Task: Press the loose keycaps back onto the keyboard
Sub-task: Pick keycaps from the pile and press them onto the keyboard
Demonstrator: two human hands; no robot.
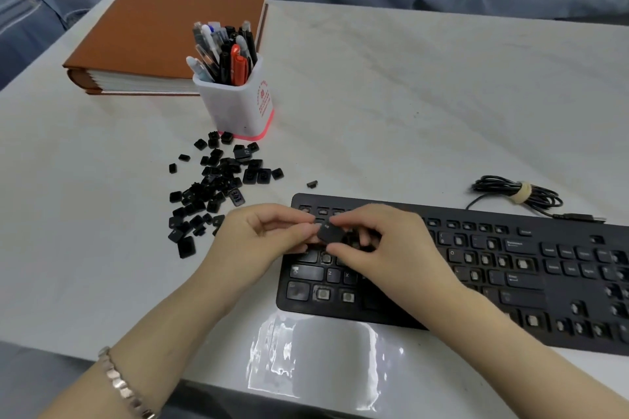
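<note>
To the left of the hands and a little beyond them, the loose keycaps [214,187] lie in a scattered heap on the pale, faintly streaked table [408,95]. They are small black moulded plastic squares, some face up, others showing hollow undersides. The heap is large, so I judge that most of the task is yet to do. Past the heap stands a white, squarish plastic pen holder [238,105] with a pink base, crammed with pens. Farther back lies a thick brown binder [153,34] with a cloth-like cover. One stray keycap [312,184] sits alone just beyond the hands.

The left hand [269,235] and right hand [381,248] are together over the left end of the keyboard [510,282], each pinching an edge of a single keycap [328,231] between thumb and fingertips. It is matte black with a small white legend (too blurred to read safely). It looks tilted and raised off the board, not yet seated.

Under the hands and running off to their right, the keyboard is flat, matte black plastic. A few caps are on (Z, X and some wide keys), but many wells stand bare, each showing a pale rubbery dome. Nearer the person than the hands lies a glossy, crinkled clear plastic bag [313,360]. Beyond and far right of the hands, the black cable [517,194] is coiled and bound with a pale tie.
</note>
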